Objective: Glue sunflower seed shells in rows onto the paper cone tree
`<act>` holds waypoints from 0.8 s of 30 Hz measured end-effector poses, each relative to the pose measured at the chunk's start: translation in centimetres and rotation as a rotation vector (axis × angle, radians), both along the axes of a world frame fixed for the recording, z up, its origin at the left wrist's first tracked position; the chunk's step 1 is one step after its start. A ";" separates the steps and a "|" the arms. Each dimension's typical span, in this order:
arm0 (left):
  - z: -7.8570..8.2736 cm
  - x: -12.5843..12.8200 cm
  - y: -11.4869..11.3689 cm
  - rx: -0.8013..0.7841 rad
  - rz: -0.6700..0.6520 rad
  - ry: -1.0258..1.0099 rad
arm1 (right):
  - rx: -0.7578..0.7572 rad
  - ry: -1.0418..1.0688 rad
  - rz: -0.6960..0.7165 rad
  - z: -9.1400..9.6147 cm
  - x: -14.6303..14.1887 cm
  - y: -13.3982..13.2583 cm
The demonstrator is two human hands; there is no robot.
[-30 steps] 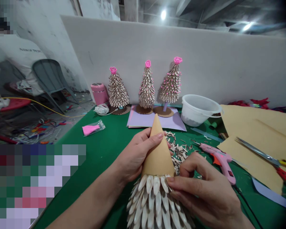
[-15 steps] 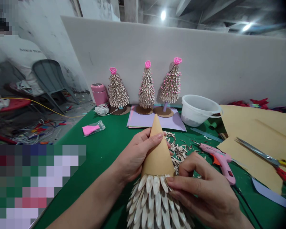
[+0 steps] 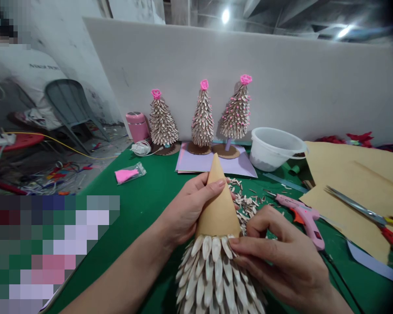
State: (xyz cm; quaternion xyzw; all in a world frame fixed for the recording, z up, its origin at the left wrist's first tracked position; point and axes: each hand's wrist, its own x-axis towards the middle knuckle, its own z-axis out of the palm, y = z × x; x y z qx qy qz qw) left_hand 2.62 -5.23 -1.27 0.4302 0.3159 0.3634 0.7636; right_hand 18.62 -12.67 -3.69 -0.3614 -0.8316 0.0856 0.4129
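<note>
left hand (image 3: pixel 186 209) grasps a tan cone (image 3: pixel 216 213); right hand (image 3: pixel 278 253) pinches one pale shell (image 3: pixel 231 237) at its side.

the cone is tilted above the near part of the green desk (image 3: pixel 147 205), its bare tip pointing away, and its lower end is out of view. to do this step well, i think, the shell should be pressed gently until it sticks, its top level with the neighbours, while the cone is kept steady without denting. the cone looks smooth and papery; the attached shells (image 3: pixel 218 279) are long, pointed, slightly glossy, overlapping like scales.
</note>
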 end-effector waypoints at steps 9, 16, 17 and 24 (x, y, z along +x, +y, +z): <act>-0.2 -0.1 0.0 0.022 -0.002 0.001 | -0.005 0.001 0.005 -0.2 0.0 0.1; -0.2 0.0 0.0 0.025 0.002 0.004 | 0.001 0.000 0.004 -0.2 0.1 0.0; -0.2 0.0 0.0 0.026 0.001 0.004 | 0.002 -0.001 0.005 -0.2 0.1 0.0; -0.1 0.0 0.0 0.016 0.004 0.001 | 0.001 0.005 0.003 -0.2 0.1 0.0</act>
